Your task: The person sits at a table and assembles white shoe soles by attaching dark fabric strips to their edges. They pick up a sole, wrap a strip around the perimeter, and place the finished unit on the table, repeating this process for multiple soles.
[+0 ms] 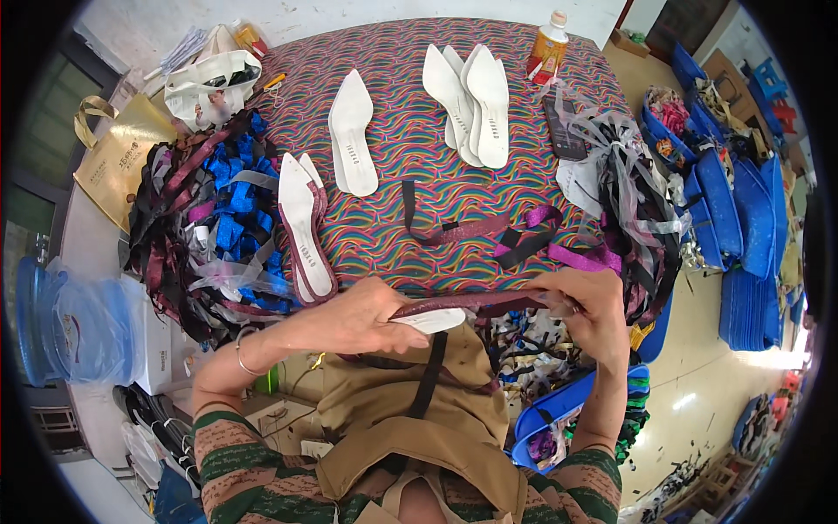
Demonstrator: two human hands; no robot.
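Above my lap, at the table's near edge, my left hand [381, 314] is closed on a white shoe insole [434, 320]. A dark maroon strip [493, 301] runs along that insole's edge and stretches to the right. Its far end is pinched in the fingers of my right hand [590, 312]. Just beyond my left hand lie overlapping insoles with maroon edging [301, 214]. Farther back are bare white insoles [353, 131] and a fanned group of several white insoles [487, 105]. Loose maroon and purple strips [458, 232] lie on the patterned tablecloth [397, 96].
Heaps of blue, maroon and black strips [236, 210] cover the table's left side; another bundle [637, 201] hangs at the right. A phone [563, 127] and a bottle [550, 44] are at back right. Blue bins [716, 205] stand on the right floor; a blue tray [559, 406] sits below my right arm.
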